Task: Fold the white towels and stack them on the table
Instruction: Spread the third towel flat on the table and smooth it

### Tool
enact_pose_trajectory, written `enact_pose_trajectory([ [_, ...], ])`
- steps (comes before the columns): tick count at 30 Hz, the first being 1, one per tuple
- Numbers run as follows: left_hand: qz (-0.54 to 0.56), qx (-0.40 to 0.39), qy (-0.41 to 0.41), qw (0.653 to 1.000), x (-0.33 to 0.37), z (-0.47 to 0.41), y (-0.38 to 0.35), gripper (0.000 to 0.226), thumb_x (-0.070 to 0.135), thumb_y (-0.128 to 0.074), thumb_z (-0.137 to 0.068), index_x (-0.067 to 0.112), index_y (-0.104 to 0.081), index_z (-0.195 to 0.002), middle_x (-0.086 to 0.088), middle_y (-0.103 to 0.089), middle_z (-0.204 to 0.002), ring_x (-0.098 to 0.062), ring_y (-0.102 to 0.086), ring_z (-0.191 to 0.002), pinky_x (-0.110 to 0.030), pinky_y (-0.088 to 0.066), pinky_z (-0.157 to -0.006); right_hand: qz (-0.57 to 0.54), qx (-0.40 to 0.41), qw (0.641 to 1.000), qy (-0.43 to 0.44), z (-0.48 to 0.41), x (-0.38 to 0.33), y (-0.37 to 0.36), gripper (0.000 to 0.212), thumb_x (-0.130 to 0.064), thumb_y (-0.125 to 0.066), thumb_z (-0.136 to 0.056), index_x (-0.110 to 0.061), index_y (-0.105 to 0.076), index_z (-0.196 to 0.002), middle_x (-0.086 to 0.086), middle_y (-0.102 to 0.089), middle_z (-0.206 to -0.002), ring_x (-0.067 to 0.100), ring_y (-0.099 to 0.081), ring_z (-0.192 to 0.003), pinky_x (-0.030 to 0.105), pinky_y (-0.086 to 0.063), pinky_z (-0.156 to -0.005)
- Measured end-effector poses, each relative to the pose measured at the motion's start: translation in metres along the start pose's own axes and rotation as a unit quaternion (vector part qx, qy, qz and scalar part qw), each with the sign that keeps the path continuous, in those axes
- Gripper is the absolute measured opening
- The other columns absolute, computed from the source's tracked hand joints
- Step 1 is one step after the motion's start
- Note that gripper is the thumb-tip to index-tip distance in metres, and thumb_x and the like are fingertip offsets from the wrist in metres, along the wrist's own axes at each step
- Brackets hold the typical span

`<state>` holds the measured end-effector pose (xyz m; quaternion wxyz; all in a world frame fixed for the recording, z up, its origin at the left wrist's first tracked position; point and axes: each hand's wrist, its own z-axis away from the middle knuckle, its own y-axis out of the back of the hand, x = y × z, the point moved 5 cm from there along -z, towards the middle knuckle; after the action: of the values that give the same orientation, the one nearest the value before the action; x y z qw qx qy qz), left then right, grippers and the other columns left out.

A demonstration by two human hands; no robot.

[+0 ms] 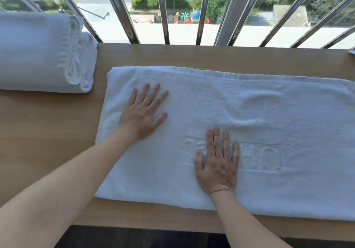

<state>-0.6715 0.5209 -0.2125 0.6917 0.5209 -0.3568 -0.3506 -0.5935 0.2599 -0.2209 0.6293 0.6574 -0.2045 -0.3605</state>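
Fingers of the left hand are straight and a little spread, and they press flat on the white towel near its left end. The right hand also lies flat on this towel, closer to the near edge. Its fingers are straight and almost together, and they cover part of the raised letters woven in the cloth. Neither hand pinches or holds anything.

The white towel lies stretched along the wooden bench, with a soft wrinkle in its middle, and its right end goes out of view. Folded towels sit in a pile at the far left of the bench, apart from the flat one; it seems to have several layers, but I cannot count them. Metal window bars stand behind the bench.
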Motion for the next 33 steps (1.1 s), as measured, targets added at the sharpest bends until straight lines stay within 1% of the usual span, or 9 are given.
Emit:
enact_pose_trajectory([
  [4, 0.03, -0.002, 0.147, 0.989, -0.06, -0.023, 0.013, 0.068, 0.063, -0.014, -0.099, 0.038, 0.006, -0.159, 0.008, 0.014, -0.168, -0.018, 0.015, -0.154, -0.039, 0.015, -0.122, 0.0, 0.004, 1.0, -0.003, 0.002, -0.001, -0.002, 0.072, -0.044, -0.033, -0.095, -0.017, -0.02, -0.159, 0.0, -0.012, -0.168, 0.024, -0.01, -0.155, 0.053, -0.01, -0.123],
  [7, 0.053, 0.008, 0.195, 0.979, -0.057, -0.029, 0.014, 0.069, 0.06, -0.016, -0.1, 0.032, 0.007, -0.159, 0.002, 0.016, -0.168, -0.022, 0.017, -0.153, -0.044, 0.014, -0.123, 0.003, 0.002, 1.0, -0.004, 0.0, -0.002, -0.001, 0.072, -0.044, -0.034, -0.094, -0.017, -0.019, -0.16, 0.0, -0.013, -0.168, 0.025, -0.01, -0.154, 0.053, -0.01, -0.124],
  [11, 0.027, 0.023, 0.083, 0.996, 0.001, 0.025, -0.009, 0.075, 0.066, -0.017, -0.096, 0.032, 0.0, -0.16, 0.002, 0.006, -0.169, -0.023, 0.009, -0.155, -0.046, 0.006, -0.124, -0.005, 0.011, 1.0, -0.002, 0.002, -0.002, -0.001, 0.072, -0.044, -0.035, -0.094, -0.017, -0.021, -0.159, 0.001, -0.016, -0.167, 0.026, -0.014, -0.154, 0.054, -0.011, -0.123],
  [13, 0.025, 0.021, 0.078, 0.996, -0.015, 0.03, -0.009, 0.073, 0.069, -0.017, -0.095, 0.038, -0.001, -0.159, 0.007, 0.004, -0.169, -0.019, 0.008, -0.155, -0.044, 0.006, -0.124, -0.002, 0.013, 1.0, 0.0, 0.002, -0.003, -0.001, 0.072, -0.044, -0.034, -0.094, -0.017, -0.02, -0.159, 0.001, -0.016, -0.167, 0.026, -0.013, -0.154, 0.054, -0.011, -0.123],
  [18, 0.065, -0.007, 0.254, 0.965, -0.085, -0.018, 0.008, 0.073, 0.066, -0.014, -0.097, 0.033, 0.003, -0.16, 0.005, 0.015, -0.168, -0.023, 0.016, -0.153, -0.045, 0.012, -0.123, 0.009, 0.017, 1.0, -0.002, 0.003, -0.001, -0.003, 0.071, -0.045, -0.03, -0.095, -0.019, -0.017, -0.16, 0.0, -0.014, -0.167, 0.024, -0.011, -0.154, 0.052, -0.009, -0.124],
  [22, 0.062, 0.016, 0.199, 0.978, -0.031, 0.015, -0.005, 0.077, 0.064, -0.01, -0.096, 0.024, 0.008, -0.16, -0.002, 0.016, -0.167, -0.023, 0.018, -0.153, -0.042, 0.013, -0.123, 0.001, 0.014, 1.0, -0.007, 0.0, -0.002, -0.001, 0.07, -0.045, -0.03, -0.095, -0.018, -0.019, -0.159, 0.0, -0.016, -0.167, 0.025, -0.014, -0.154, 0.051, -0.008, -0.124],
  [28, 0.053, 0.015, 0.05, 0.997, 0.061, 0.138, -0.046, 0.071, 0.059, -0.022, -0.101, 0.026, -0.001, -0.161, -0.001, 0.007, -0.169, -0.024, 0.009, -0.155, -0.043, 0.004, -0.124, -0.002, -0.004, 1.0, -0.015, 0.002, -0.004, 0.002, 0.07, -0.045, -0.027, -0.095, -0.018, -0.02, -0.159, 0.0, -0.016, -0.166, 0.024, -0.012, -0.154, 0.048, -0.003, -0.125],
  [30, 0.031, 0.005, 0.057, 0.998, 0.044, 0.165, -0.051, 0.069, 0.061, -0.018, -0.102, 0.032, 0.002, -0.16, 0.005, 0.01, -0.169, -0.02, 0.01, -0.155, -0.041, 0.005, -0.124, -0.004, -0.012, 1.0, -0.014, 0.004, -0.003, 0.002, 0.069, -0.045, -0.024, -0.096, -0.019, -0.018, -0.159, 0.0, -0.015, -0.167, 0.023, -0.01, -0.154, 0.047, -0.002, -0.125],
  [33, 0.041, -0.004, 0.168, 0.985, -0.012, 0.183, -0.046, 0.069, 0.066, -0.004, -0.098, 0.037, 0.017, -0.156, 0.01, 0.025, -0.164, -0.014, 0.024, -0.151, -0.038, 0.011, -0.124, -0.008, -0.022, 1.0, -0.011, 0.005, -0.005, 0.005, 0.069, -0.046, -0.017, -0.096, -0.019, -0.012, -0.159, -0.001, -0.011, -0.167, 0.021, -0.006, -0.155, 0.046, 0.0, -0.125],
])
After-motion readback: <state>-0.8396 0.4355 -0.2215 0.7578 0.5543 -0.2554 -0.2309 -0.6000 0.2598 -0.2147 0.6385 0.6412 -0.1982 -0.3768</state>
